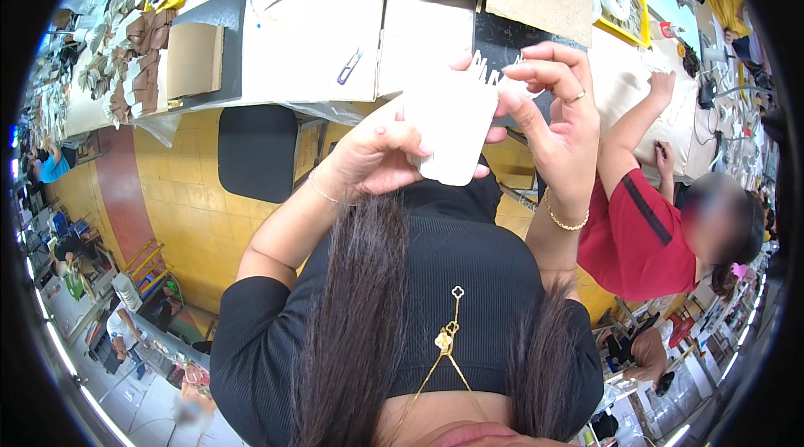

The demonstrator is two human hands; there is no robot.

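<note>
A flat white piece (461, 133) is held up at 1 o'clock from the middle of the view, its long axis running from about 6:30 to 12:30, with thin strips at the upper end pointing toward 12. The left hand (377, 152) is closed on it, thumb across the near face, other fingers wrapped behind. The right hand (563, 116) is at 2 o'clock by the strips, thumb and forefinger nearly together; whether they pinch a strip, I cannot tell. From the piece, small snips (350, 67) lie at 10 o'clock on the desk (318, 28), and a black stool (258, 152) stands near 9.
</note>
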